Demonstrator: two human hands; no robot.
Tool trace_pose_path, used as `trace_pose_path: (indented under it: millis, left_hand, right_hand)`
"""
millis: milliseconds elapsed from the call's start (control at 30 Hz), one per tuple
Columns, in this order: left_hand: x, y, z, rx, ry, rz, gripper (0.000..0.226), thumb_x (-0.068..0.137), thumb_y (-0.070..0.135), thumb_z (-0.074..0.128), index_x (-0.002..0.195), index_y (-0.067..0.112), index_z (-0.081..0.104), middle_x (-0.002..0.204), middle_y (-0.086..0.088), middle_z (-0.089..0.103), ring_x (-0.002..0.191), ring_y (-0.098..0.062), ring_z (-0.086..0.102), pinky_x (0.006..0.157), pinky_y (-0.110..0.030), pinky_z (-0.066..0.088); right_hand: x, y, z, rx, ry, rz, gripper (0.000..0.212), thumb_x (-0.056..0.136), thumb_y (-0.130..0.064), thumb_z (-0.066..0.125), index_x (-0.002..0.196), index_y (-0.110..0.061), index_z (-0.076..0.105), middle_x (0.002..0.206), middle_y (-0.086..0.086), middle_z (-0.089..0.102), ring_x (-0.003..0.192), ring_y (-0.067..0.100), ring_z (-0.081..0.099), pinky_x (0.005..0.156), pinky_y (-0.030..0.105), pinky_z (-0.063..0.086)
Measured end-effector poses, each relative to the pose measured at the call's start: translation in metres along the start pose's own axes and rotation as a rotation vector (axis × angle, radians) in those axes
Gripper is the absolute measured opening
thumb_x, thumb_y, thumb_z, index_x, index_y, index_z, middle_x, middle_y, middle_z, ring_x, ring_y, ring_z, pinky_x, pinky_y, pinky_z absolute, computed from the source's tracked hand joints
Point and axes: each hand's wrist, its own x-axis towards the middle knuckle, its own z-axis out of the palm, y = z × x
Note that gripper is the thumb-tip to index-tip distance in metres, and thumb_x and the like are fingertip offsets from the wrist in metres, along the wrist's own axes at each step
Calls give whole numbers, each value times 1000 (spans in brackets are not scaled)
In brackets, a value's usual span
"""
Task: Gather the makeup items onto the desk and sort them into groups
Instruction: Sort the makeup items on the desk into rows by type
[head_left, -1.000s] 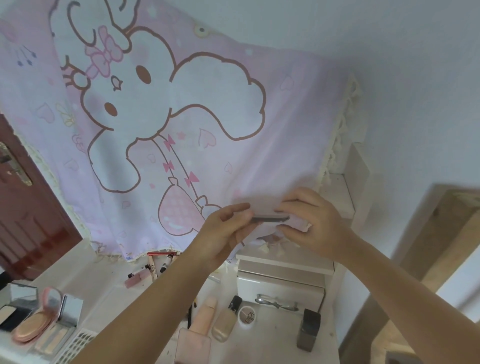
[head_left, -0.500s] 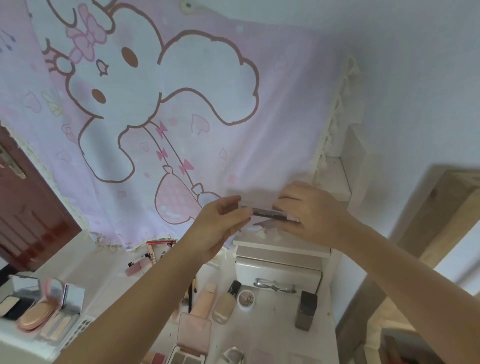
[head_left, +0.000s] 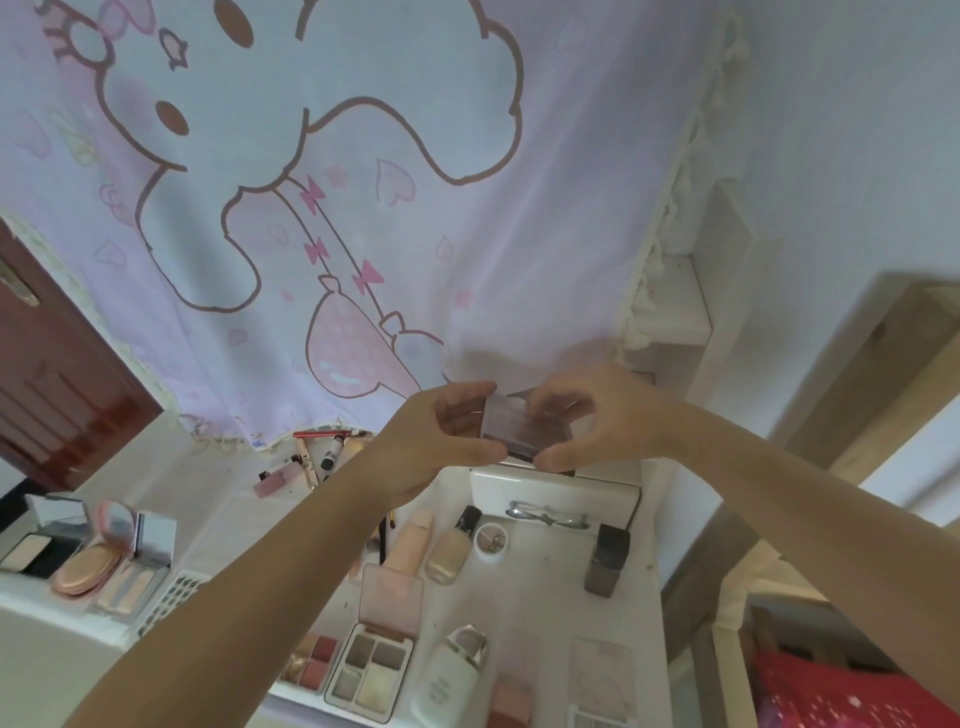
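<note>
Translucent palette (head_left: 522, 431) raised, pinched between left hand (head_left: 441, 441), right hand (head_left: 597, 421)

Small case (head_left: 522, 428) is motion-blurred and partly covered by fingers of the left hand (head_left: 441, 441) and right hand (head_left: 587, 421), so can't tell if its lid is open. Left forearm hides part of the worktop (head_left: 540, 577) and the dark pencil (head_left: 387, 530) there. Palette (head_left: 597, 719) and pink box (head_left: 511, 704) are cut by the bottom edge; jar (head_left: 491, 540) lettering is too small to read.
</note>
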Motion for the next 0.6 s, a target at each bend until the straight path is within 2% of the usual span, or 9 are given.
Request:
trace_pose_path:
  millis: [100,167,233,333,400,467,533,567,600]
  left_hand:
    - [-5,-13,0,16,-48,-11,63,64,-26,59,108,20,54,98,6,67,85,-2,67,67,-15,53]
    - [-8,-22,-1,-16,-81,-36,65,65,-26,57,110,21,53,100,8,67,88,-4,67,69,-17,54]
    - [-9,-31,-2,-84,-99,-90,62,68,-28,52,109,19,53,100,7,68,88,-5,68,69,-18,55]
    - [-9,-53,-5,-104,-106,-158,56,70,-30,47,103,15,57,88,5,73,83,-7,69,69,-18,55]
    - [-9,-74,-4,-47,-69,-216,56,69,-32,47,99,14,58,78,6,74,76,-4,69,67,-17,55]
    - [-9,-97,-2,79,-20,-274,56,68,-31,51,102,13,57,75,9,71,70,-1,67,64,-13,54]
    - [-7,-118,3,274,-9,-303,55,70,-23,58,114,10,53,81,8,64,72,-2,63,61,-8,51]
    - [-6,-128,7,368,-15,-310,56,71,-18,60,119,9,51,85,7,61,74,-3,60,61,-5,49]
    - [-4,-137,11,451,-22,-315,57,72,-14,62,123,8,49,88,5,60,75,-5,57,60,-2,46]
  right_hand:
    - [-2,7,4,208,-7,38,26,68,-14,76,90,-5,65,80,-6,64,75,6,60,79,24,49]
    - [-3,12,5,261,-42,57,19,72,-16,72,88,-7,66,77,-9,63,72,2,61,76,21,50]
    - [-3,20,7,309,-107,84,24,75,-22,66,91,-4,64,79,-5,63,69,-2,61,68,12,50]
    - [0,35,16,348,-144,179,27,85,-20,61,98,4,62,87,7,63,67,-4,62,62,7,48]
    - [3,45,27,222,-100,201,20,89,-19,55,93,-2,65,85,5,65,65,-4,61,62,6,48]
    - [6,54,41,-24,-66,182,18,91,-20,52,81,-12,64,76,-1,61,63,1,55,59,10,43]
    - [11,63,61,-239,-94,184,32,93,-20,46,62,-22,51,64,-7,50,59,7,44,55,20,34]
    - [14,69,72,-305,-108,201,36,94,-19,43,59,-23,44,63,-7,47,60,11,42,56,23,30]
    - [16,75,83,-362,-112,218,33,94,-17,41,61,-18,44,67,-3,50,64,15,43,58,25,30]
